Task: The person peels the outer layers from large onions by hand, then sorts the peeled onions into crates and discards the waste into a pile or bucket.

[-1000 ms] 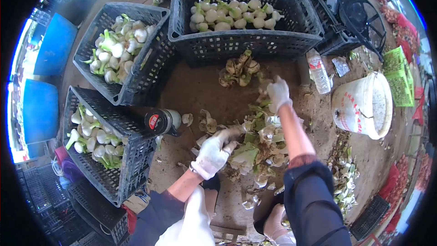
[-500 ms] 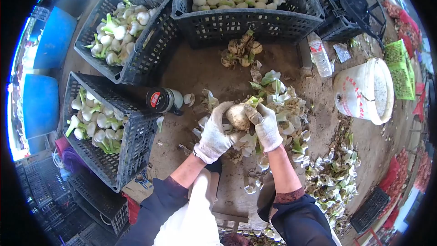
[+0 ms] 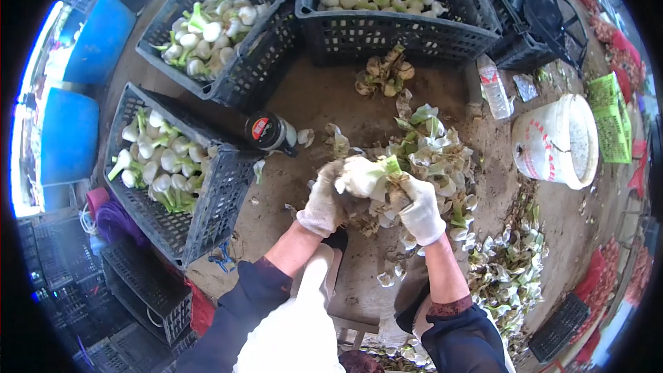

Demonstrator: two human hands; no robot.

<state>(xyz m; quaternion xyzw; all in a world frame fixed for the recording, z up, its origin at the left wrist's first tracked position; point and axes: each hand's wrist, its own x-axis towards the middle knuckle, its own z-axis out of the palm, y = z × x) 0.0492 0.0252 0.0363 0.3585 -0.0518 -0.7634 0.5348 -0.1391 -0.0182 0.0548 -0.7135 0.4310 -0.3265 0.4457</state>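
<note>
A garlic bulb [image 3: 360, 177], its white inner layer now showing and a short green stem pointing right, is in front of me above the floor. My left hand [image 3: 322, 202], in a dirty white glove, is closed round the bulb's left side. Pressed at its stem end is my right hand [image 3: 422, 211], also gloved, with the fingers pinching loose brownish garlic skin [image 3: 398, 195]. Below and to the right lies a heap of peeled garlic skins [image 3: 445, 166]. Farther off, a cluster of unpeeled garlic bulbs [image 3: 384, 74] rests on the floor.
Black crates of cleaned garlic stand at the left [image 3: 219, 204], upper left [image 3: 255, 55] and top [image 3: 400, 34]. A black-lidded jar [image 3: 265, 131] is beside the left crate. To the right are a plastic bottle [image 3: 493, 90], a white bucket [image 3: 542, 141] and more skins [image 3: 507, 276].
The bulb's brown outer skin has come away on the near side, baring white. My left hand has rolled round the bulb, and my right hand has drawn right. The view has shifted slightly.
</note>
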